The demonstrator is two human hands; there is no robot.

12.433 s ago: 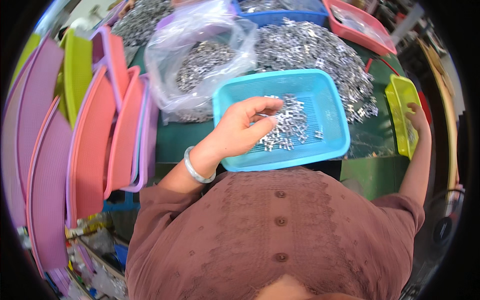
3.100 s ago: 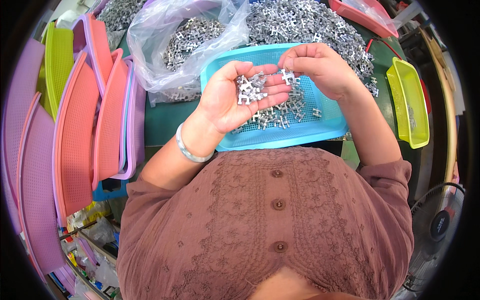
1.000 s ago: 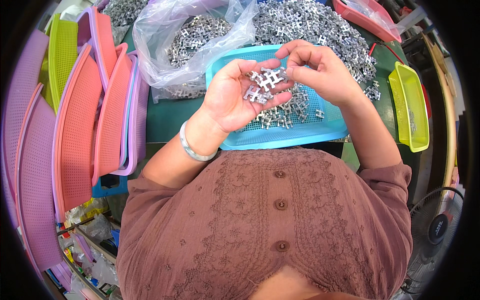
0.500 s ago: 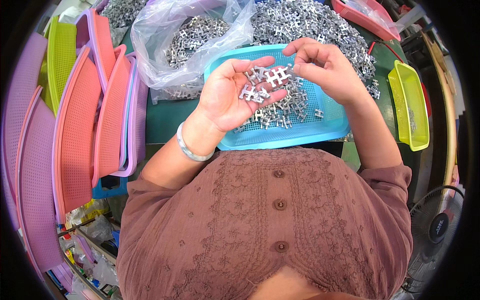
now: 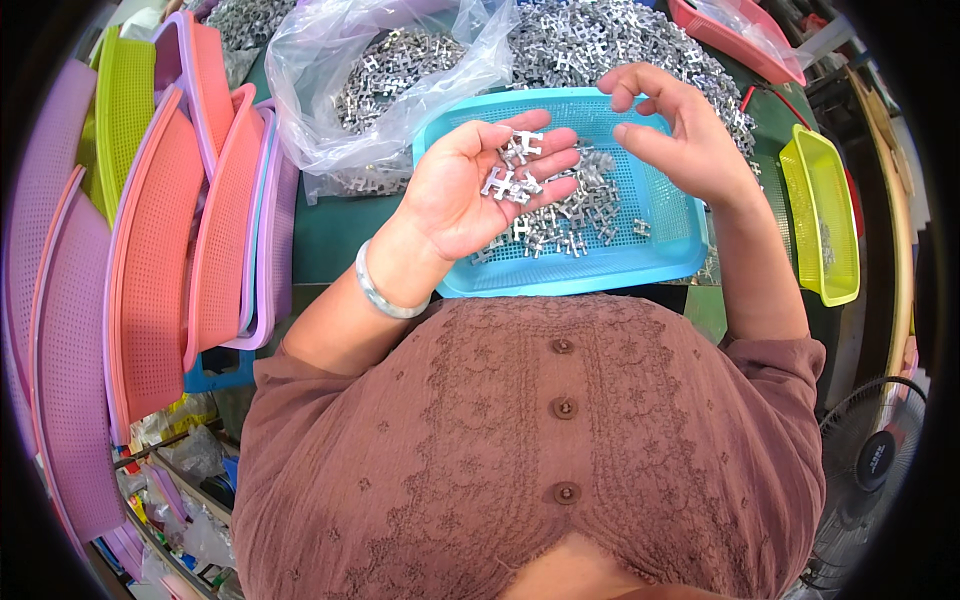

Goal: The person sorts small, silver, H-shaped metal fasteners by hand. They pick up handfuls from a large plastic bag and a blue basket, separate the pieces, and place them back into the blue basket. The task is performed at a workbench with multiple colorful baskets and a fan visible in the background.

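Observation:
My left hand (image 5: 445,200) is palm up over the left part of a blue perforated basket (image 5: 470,285), its fingers stretched out. On its palm and fingers rest several small silvery H-shaped metal pieces (image 5: 510,185). Off to the right, over the basket's far right side, hovers my right hand (image 5: 690,135). Its thumb and fingers are curved and apart, and nothing shows between them. More of the same loose metal pieces (image 5: 590,215) lie in the basket below, partly hidden by my left hand.
A large heap of metal pieces (image 5: 620,50) covers the table behind the basket. Beside it sits a clear plastic bag (image 5: 310,100) with more. Coloured baskets (image 5: 160,270) are stacked at left. A yellow basket (image 5: 835,270) stands at right, a fan (image 5: 865,480) lower down.
My right hand has drawn away to the right from my left, and its fingers have parted. An H-shaped piece at my left fingertips is gone from there. My left hand barely moved.

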